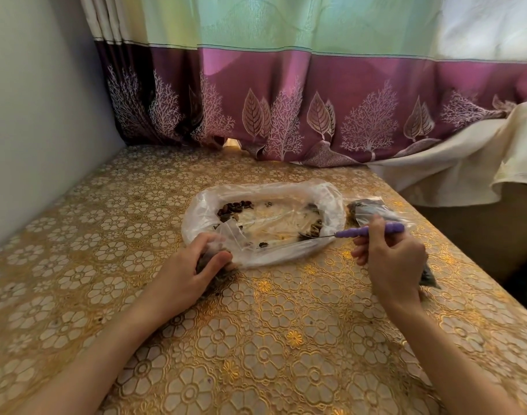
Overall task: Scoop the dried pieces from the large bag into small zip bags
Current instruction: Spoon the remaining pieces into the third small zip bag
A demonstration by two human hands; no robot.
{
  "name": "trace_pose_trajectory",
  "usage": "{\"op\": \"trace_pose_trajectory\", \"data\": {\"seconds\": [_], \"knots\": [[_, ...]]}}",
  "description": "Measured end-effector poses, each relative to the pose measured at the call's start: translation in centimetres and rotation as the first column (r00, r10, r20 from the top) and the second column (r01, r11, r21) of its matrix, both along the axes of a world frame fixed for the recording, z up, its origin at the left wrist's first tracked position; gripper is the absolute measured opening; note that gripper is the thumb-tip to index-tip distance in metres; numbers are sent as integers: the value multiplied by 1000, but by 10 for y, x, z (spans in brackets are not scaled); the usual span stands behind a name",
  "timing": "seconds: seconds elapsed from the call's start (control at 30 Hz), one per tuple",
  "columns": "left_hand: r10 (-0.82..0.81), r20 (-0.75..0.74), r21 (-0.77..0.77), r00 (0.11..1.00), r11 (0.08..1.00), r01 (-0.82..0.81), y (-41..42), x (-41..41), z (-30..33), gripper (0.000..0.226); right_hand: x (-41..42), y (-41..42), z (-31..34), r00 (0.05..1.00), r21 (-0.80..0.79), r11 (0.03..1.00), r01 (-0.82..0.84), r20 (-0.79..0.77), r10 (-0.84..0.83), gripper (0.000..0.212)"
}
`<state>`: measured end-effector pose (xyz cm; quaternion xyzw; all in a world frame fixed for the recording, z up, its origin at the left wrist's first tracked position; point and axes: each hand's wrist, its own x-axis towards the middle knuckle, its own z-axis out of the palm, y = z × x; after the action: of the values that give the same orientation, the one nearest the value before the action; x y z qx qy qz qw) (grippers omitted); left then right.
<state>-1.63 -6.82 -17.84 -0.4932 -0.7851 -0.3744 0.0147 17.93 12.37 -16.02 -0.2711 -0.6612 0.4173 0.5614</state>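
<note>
Spoon (367, 231) is gripped by right hand (391, 259), long axis running left into large bag (263, 223); small zip bag (217, 259), clasped in left hand (190, 271), lies further left, nearer.

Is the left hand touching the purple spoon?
Apart. The head view shows the left hand gripping a small bag, while the purple spoon sits in the right hand across the big bag.

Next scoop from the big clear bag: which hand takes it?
Right. The right hand already holds the purple-handled spoon, its bowl inside the large clear plastic bag by dark dried pieces. The left hand is busy gripping the small zip bag at the bag's near-left edge.
</note>
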Motion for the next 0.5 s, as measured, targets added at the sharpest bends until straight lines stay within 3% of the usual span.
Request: {"op": "trace_pose_trajectory", "data": {"seconds": [0.5], "knots": [[-6, 16, -24, 1000, 1000, 6, -1, 2, 0, 67, -26, 22, -4, 975, 94, 983, 158, 141, -171, 23]]}}
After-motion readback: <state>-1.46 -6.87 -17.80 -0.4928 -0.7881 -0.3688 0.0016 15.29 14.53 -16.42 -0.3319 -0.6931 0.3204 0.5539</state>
